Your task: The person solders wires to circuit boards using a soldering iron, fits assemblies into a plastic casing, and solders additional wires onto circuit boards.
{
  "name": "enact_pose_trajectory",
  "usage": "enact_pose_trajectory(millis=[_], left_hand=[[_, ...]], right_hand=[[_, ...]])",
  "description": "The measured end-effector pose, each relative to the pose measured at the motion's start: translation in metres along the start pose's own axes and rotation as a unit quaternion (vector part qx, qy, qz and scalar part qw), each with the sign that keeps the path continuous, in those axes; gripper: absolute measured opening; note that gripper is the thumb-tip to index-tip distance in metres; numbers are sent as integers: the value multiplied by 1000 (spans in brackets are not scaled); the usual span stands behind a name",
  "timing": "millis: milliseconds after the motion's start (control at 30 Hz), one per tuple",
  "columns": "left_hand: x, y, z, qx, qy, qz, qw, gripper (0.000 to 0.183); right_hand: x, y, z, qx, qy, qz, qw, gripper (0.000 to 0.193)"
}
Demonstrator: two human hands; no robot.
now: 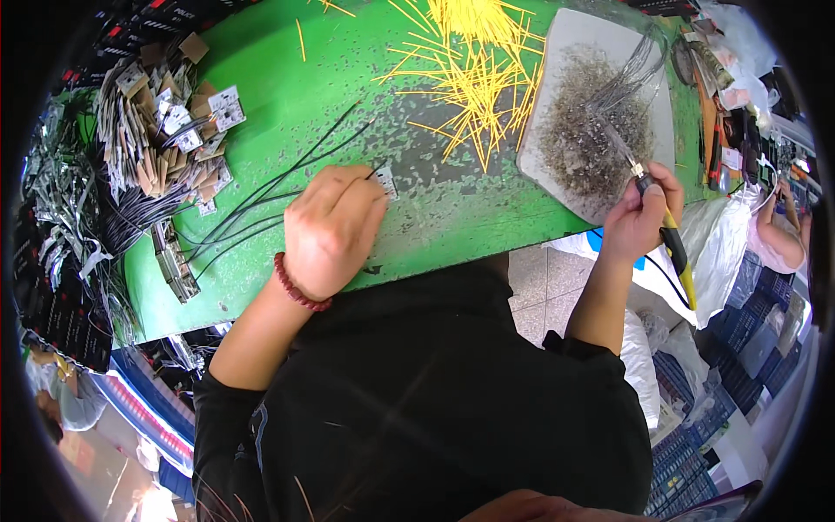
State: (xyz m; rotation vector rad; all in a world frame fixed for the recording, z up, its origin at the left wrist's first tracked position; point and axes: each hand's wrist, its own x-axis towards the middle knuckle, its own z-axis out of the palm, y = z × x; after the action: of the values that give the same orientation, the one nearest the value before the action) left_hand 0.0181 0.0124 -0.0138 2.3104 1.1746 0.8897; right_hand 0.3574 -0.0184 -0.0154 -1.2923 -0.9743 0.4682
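Observation:
My left hand, a dark red bead bracelet on its wrist, is closed over the green table. Its fingertips pinch a thin black wire, whose end sticks out beside a small white board partly hidden by the fingers. More black wires run leftward from there across the table. In my right hand is a soldering iron with a yellow and black handle. Its metal tip points down onto a pale slab covered with dark crumbly residue. Thin grey solder strands lie near the tip.
Yellow thin tubes are scattered at the table's far middle. On the left sit a heap of small boards with wires and a tangle of dark cables. Tools lie far right. Other people show at both sides.

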Motion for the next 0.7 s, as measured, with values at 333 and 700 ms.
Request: enact_pose_trajectory(millis=[333, 700], left_hand=[[2, 5, -3, -59, -15, -78, 995, 12], [-1, 1, -5, -57, -4, -78, 995, 11]], right_hand=[[9, 7, 1, -52, 37, 30, 998, 11], [0, 4, 4, 34, -9, 0, 999, 5]])
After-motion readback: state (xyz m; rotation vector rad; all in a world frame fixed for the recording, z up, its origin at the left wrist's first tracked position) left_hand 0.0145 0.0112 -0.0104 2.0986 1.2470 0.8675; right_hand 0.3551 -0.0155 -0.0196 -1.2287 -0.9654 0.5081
